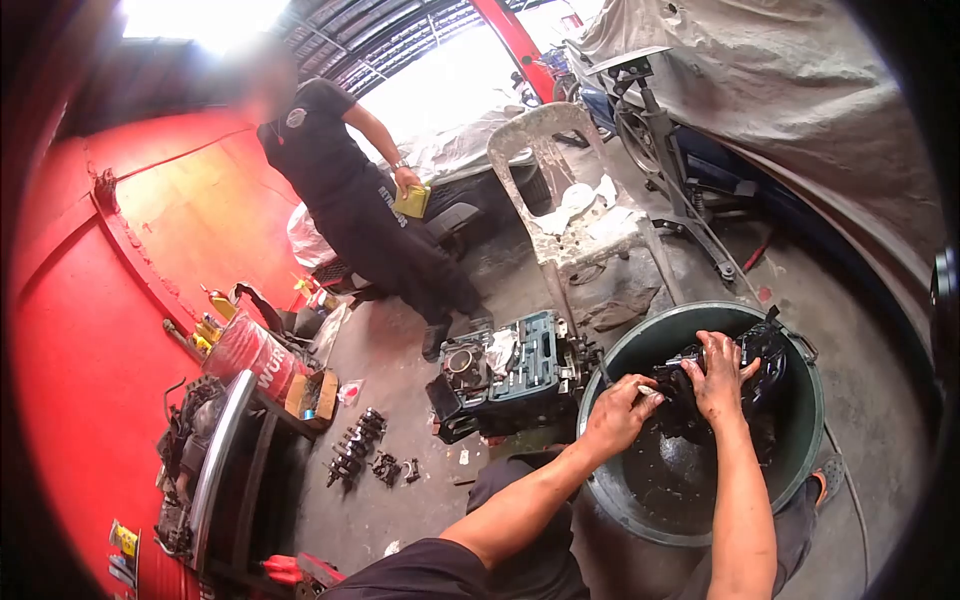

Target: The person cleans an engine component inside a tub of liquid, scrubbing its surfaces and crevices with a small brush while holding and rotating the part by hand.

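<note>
A large dark green tub [590,470] stands in front of me with dark, oily liquid in its bottom. Over its far side is a black, wet engine part [765,365], shiny with oil; its exact kind is hard to make out. My right hand [716,380] grips this part's upper edge with the fingers bent over it. Beside it, at the tub's left rim, my left hand [618,415] is closed in a pinch on a small pale stick-like piece [648,390]. The rest of that piece is hidden by the fingers.
Left of the tub sits an open tool case [525,360] of sockets. A crankshaft [355,448] and small metal parts lie on the floor. A stained plastic chair [550,180] stands behind the tub. Another person [340,180] stands nearby holding a yellow item [412,203].
</note>
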`<state>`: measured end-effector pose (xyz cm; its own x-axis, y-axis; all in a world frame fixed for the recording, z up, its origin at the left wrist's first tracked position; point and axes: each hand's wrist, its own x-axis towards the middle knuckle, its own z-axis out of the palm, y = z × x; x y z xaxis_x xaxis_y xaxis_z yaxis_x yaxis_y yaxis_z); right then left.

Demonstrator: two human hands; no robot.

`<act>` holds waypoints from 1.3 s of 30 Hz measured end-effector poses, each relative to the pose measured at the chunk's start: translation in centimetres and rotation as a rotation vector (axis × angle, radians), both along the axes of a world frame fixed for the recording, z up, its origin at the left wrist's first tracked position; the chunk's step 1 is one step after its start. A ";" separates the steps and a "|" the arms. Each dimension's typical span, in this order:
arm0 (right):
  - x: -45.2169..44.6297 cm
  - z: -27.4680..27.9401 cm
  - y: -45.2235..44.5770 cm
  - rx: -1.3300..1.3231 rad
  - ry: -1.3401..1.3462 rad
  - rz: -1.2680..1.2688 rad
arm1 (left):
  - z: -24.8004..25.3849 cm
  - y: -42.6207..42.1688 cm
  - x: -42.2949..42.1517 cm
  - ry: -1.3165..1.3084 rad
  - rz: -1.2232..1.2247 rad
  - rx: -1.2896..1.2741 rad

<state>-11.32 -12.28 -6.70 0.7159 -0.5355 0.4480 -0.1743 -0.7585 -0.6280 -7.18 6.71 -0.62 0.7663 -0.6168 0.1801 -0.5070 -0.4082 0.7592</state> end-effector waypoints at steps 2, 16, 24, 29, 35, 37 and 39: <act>-0.1 -0.1 0.0 0.000 0.005 -0.007 | -1.1 -0.1 0.2 -0.473 -0.024 -0.010; 0.3 0.3 0.4 0.007 0.031 -0.007 | -4.0 -1.3 0.2 -0.177 -0.226 -0.105; -0.3 0.1 0.0 -0.002 0.008 0.012 | -2.0 -1.1 0.4 0.016 -0.191 -0.114; -0.2 0.1 0.0 0.006 0.021 0.009 | -3.0 -2.4 -0.2 0.361 0.061 -0.249; -0.8 0.1 -0.2 0.024 0.042 0.016 | -5.0 -2.9 0.3 0.603 0.178 -0.430; -0.7 -0.2 -0.4 0.020 0.032 0.013 | -5.4 -2.5 0.6 0.715 0.184 -0.557; -0.7 -0.2 -0.4 0.022 0.015 0.008 | -5.7 -2.3 0.9 0.789 0.171 -0.638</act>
